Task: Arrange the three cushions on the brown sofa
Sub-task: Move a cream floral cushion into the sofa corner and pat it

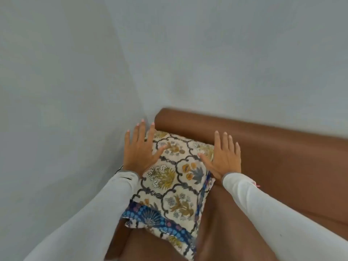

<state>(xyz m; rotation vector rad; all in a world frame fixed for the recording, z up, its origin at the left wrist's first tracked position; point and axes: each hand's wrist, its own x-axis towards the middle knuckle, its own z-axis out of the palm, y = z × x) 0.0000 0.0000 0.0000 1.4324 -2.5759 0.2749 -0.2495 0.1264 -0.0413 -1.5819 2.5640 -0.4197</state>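
Note:
A cream cushion (178,178) with grey lattice and yellow flower print leans against the backrest at the left end of the brown sofa (273,157). Under its lower edge a second cushion (160,223) with a blue patterned band shows. My left hand (140,149) is flat with fingers spread at the cream cushion's upper left corner. My right hand (222,155) is flat with fingers together at its upper right corner. Neither hand grips anything. A third cushion is not in sight.
Pale grey walls (94,72) meet in a corner right behind and to the left of the sofa's end. The brown seat (226,232) and backrest run off to the right. My sleeves are light grey.

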